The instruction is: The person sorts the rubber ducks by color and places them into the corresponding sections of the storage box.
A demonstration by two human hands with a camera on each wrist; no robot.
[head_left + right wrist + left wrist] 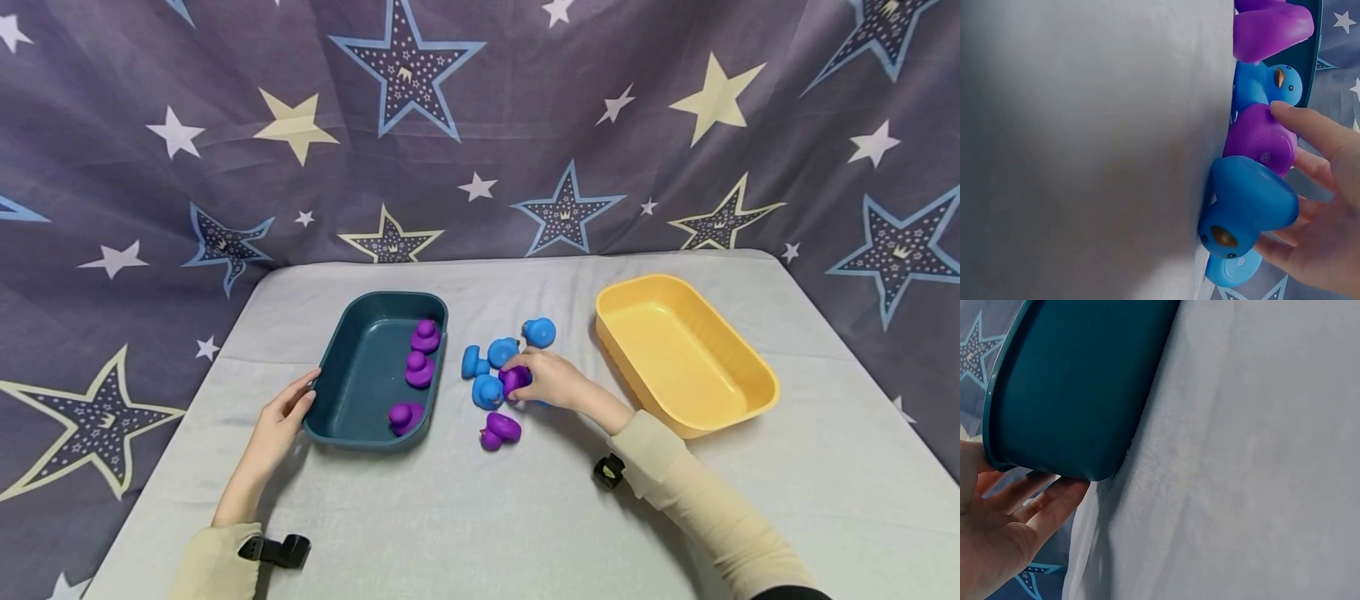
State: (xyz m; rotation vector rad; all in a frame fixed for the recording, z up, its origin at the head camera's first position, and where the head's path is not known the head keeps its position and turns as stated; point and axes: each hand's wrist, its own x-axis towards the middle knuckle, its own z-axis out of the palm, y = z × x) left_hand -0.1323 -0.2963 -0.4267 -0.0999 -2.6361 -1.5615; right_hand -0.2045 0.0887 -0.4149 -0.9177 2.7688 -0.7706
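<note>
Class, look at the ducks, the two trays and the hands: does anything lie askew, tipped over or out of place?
One purple duck on the cloth lies tipped on its side near the teal tray; a blue duck also seems toppled. Nothing looks spilled or damaged.

We see smooth, faintly glossy rubbery ducks, matt plastic trays, and a soft, finely napped cloth table cover.

Purple duck between right fingers; blue ducks just beside them. Teal tray at left fingers. Yellow tray. Table pale grey. Backdrop grey-purple, star-patterned.
</note>
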